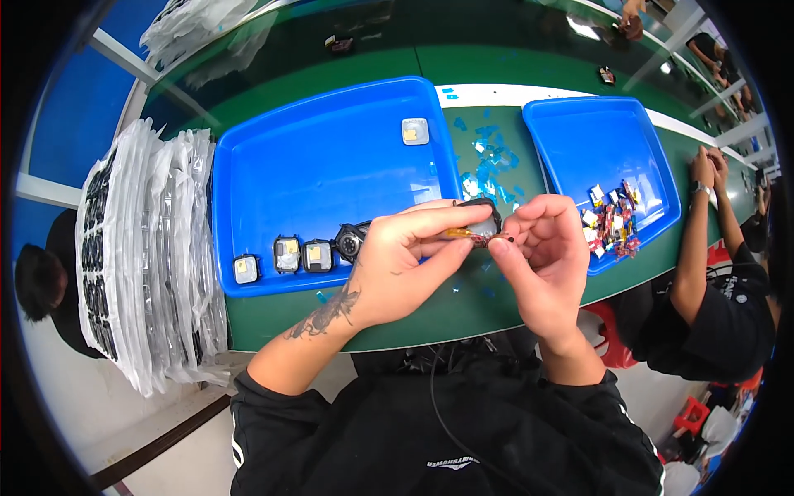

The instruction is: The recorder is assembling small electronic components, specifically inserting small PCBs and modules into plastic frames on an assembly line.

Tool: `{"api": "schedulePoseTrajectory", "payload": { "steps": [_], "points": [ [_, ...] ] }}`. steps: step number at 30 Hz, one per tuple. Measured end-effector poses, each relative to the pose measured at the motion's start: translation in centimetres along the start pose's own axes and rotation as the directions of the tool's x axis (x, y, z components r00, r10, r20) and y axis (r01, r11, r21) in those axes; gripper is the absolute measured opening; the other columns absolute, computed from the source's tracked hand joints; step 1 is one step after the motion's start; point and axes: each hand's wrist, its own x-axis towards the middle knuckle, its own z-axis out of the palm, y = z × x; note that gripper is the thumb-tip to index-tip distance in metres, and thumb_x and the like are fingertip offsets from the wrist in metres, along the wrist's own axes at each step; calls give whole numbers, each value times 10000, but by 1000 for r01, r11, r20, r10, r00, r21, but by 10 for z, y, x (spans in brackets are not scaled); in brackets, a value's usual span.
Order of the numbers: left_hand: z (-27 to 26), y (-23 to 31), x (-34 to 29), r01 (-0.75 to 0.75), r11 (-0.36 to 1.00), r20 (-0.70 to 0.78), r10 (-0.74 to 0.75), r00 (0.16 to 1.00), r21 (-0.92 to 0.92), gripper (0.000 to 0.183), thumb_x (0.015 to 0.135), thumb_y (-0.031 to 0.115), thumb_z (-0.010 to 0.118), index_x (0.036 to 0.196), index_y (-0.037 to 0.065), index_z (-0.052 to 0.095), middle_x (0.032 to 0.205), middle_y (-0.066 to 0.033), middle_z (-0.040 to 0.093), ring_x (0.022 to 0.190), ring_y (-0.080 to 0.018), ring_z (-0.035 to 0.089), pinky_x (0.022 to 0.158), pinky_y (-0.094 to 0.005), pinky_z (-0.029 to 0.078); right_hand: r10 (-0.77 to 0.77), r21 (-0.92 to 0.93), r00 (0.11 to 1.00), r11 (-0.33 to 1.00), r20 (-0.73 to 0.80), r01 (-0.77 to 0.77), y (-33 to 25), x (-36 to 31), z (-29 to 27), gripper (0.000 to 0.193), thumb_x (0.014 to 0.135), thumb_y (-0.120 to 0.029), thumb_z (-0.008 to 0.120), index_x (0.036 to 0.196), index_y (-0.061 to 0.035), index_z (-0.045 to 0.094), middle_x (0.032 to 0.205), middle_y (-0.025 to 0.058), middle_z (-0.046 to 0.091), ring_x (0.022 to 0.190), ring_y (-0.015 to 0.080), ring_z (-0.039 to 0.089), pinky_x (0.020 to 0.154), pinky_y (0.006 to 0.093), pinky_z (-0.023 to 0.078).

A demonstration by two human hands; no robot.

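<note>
My left hand (397, 264) is closed around a black watch case (488, 221), held over the front of the green bench. An amber strip (456, 233) shows by its fingers. My right hand (550, 264) pinches at the near edge of that case, thumb against fingers; a small dark red part (481, 241) shows between the hands, its kind unclear. Beside my left wrist, a black watch with a round centre (350, 241) lies partly hidden in the large blue tray (331, 107). Square watch cases (286, 254) line that tray's near side, and another case (415, 131) lies at its far right.
A smaller blue tray (579, 112) at the right holds a pile of small red, white and yellow parts (610, 221). Blue film scraps (494, 157) litter the bench between trays. Plastic-wrapped stacks (149, 256) stand left. A co-worker's forearms (699, 207) rest on the bench at right.
</note>
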Motion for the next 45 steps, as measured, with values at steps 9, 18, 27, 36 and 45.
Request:
{"api": "schedulePoseTrajectory", "payload": {
  "steps": [9,18,27,36,45],
  "points": [
    [5,-1,0,2,1000,3,-2,1000,-17,362,900,-73,545,1258,-29,576,1256,-139,572,1116,-187,592,934,-287,519,-161,-137,984,979,-70,150,9,4,0,354,798,44,725,1025,-24,461,857,31,567,746,51,552,639,176,449],
    [2,-6,-2,-46,999,-55,47,997,13,461,884,-80,535,1332,20,495,1298,-109,559,1158,-194,582,953,-311,503,-83,-184,996,980,-21,78,13,8,12,398,790,48,723,1086,-15,464,920,56,591,749,80,579,643,188,483],
    [-75,69,1,-223,510,236,40,971,831,502,739,64,716,1219,45,573,1176,-131,601,1105,-293,580,947,-383,455,-69,-349,983,928,171,126,3,115,-17,366,816,1,681,1117,17,472,869,99,659,775,129,626,676,250,518],
    [-80,51,-15,138,158,-67,-389,919,978,486,718,332,766,1084,88,560,945,-135,673,932,-351,631,802,-429,495,4,-871,1000,491,-9,-10,78,286,-55,546,588,-236,886,1014,-8,634,963,156,683,912,309,663,801,379,522],
    [-54,53,8,-200,308,118,264,957,930,206,661,53,782,800,38,631,835,-102,566,850,-302,577,719,-375,491,-159,-700,971,673,179,239,28,219,-59,322,834,-236,676,1012,31,650,933,173,675,839,276,670,766,363,523]
  ]
}}
